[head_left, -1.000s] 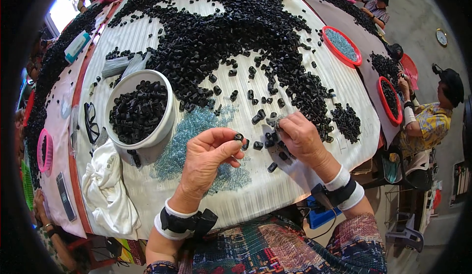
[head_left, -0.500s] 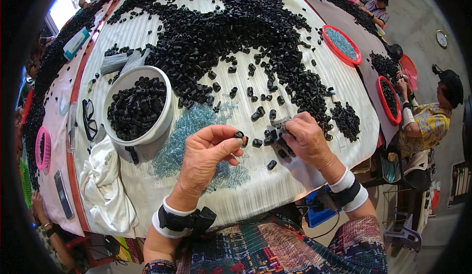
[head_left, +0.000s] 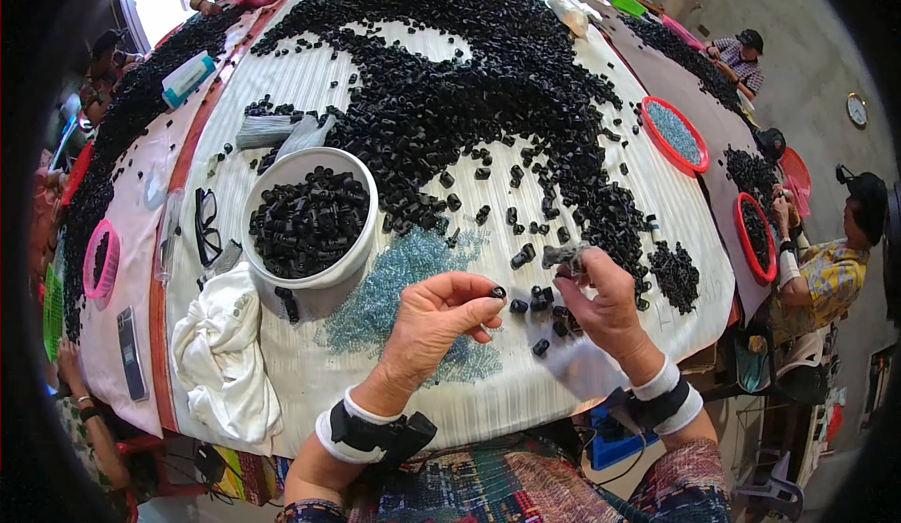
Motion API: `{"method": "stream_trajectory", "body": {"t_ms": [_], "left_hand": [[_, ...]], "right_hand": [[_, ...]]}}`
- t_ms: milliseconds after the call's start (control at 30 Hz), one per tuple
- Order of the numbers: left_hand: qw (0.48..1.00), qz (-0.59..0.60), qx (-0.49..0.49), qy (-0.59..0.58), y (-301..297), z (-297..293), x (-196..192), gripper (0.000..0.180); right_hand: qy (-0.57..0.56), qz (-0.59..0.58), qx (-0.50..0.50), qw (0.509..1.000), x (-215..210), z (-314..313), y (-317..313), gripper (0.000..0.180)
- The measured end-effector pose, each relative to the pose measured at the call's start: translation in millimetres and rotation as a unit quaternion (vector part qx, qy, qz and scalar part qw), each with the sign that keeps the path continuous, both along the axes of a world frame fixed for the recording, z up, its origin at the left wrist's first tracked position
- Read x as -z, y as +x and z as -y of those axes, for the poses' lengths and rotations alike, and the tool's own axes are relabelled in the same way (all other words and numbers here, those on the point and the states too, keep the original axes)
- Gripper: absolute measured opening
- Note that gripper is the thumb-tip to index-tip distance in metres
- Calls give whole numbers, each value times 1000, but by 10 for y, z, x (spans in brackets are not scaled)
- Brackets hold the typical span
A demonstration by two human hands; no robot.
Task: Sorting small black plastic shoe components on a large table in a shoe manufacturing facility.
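My left hand [head_left: 434, 321] pinches a small black cylindrical plastic part [head_left: 497, 293] between thumb and forefinger, above the near side of a pile of pale-blue coil-like springs [head_left: 399, 274]. To its right, my right hand [head_left: 608, 305] has its fingers bent around a crumpled grey piece [head_left: 561, 257], whose kind I cannot make out. Several loose black parts [head_left: 542, 300] lie on the white cloth between and below the hands. Beyond them spreads a large heap of similar black parts [head_left: 469, 82]. A white bowl [head_left: 371, 232] filled with black parts stands left of the springs.
Left of the bowl lie black glasses [head_left: 206, 227] and a bundled white cloth [head_left: 223, 359]. A smaller black heap [head_left: 674, 277] sits at right. A red basket [head_left: 699, 162] holds pale-blue springs. Other people work at neighbouring tables, one in a yellow patterned shirt [head_left: 812, 274].
The whole view has shifted, so the table sits farther right and lower. My right hand has drawn a little nearer to me, uncovering more loose parts. My left hand keeps its pinch.
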State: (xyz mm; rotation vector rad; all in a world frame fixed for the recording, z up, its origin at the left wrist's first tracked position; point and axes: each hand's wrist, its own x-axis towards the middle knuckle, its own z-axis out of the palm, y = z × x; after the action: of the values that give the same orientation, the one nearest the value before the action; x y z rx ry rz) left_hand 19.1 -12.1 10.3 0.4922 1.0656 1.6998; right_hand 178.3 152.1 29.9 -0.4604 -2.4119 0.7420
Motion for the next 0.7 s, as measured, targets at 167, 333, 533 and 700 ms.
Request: {"method": "stream_trajectory", "body": {"t_ms": [167, 333, 533, 700], "left_hand": [[1000, -16, -12, -1, 5, 27, -14, 19], [1000, -23, -17, 9, 19, 13, -36, 19], [999, -33, -13, 15, 22, 25, -37, 19], [999, -49, -16, 10, 33, 23, -57, 19]], "right_hand": [[-65, -71, -35, 995, -230, 287, -255, 19], [-92, -122, -48, 987, -100, 378, -334, 20], [-58, -120, -35, 990, -126, 448, -382, 18], [-7, -115, -31, 993, -136, 458, -387, 18]]}}
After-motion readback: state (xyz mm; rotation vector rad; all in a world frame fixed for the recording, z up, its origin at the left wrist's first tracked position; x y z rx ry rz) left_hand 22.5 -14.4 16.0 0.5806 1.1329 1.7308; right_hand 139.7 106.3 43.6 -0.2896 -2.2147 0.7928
